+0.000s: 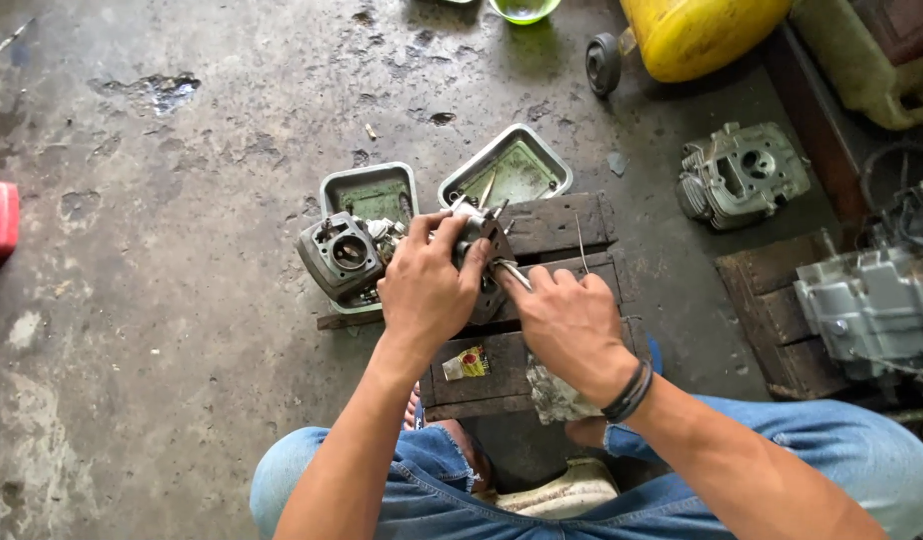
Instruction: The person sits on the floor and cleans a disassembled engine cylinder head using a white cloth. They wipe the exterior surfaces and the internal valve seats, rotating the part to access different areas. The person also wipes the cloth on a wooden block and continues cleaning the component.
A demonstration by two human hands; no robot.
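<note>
My left hand [427,285] grips a small dark metal engine part [482,240] with studs sticking out, held over a worn wooden block [557,225]. My right hand [572,320] holds a thin metal tool [512,272] whose tip touches that part. A grey engine cylinder [340,255] sits just left of my left hand, on the edge of a metal tray [367,190]. My knees in torn jeans are at the bottom of the view.
A second metal tray [507,165] lies behind the block. A cylinder head [742,175] sits on the concrete at right, an engine crankcase [872,310] on wood at far right. A yellow jug [697,35] stands at the top. A rag [552,395] lies near my feet.
</note>
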